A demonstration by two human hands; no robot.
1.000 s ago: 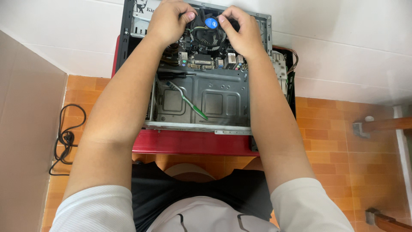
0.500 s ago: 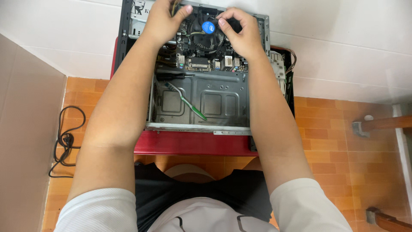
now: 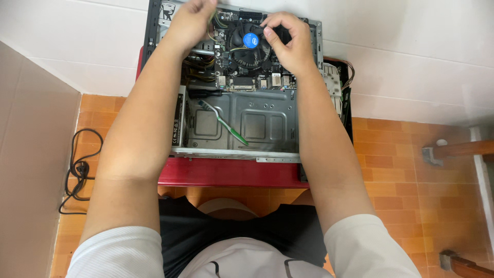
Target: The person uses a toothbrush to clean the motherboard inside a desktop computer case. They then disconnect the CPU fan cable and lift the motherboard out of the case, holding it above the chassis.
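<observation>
We see an open grey case lying on a red stool, set on orange floor tiles against a white wall. Inside, at its far end, sits a black board with a round fan bearing a blue centre. A green toothbrush lies on the bare metal plate nearer us. Our right hand rests on the fan's right edge, fingers curled and pinching together there. Our left hand reaches the case's far left corner; its grip we cannot tell. A black cable lies left.
</observation>
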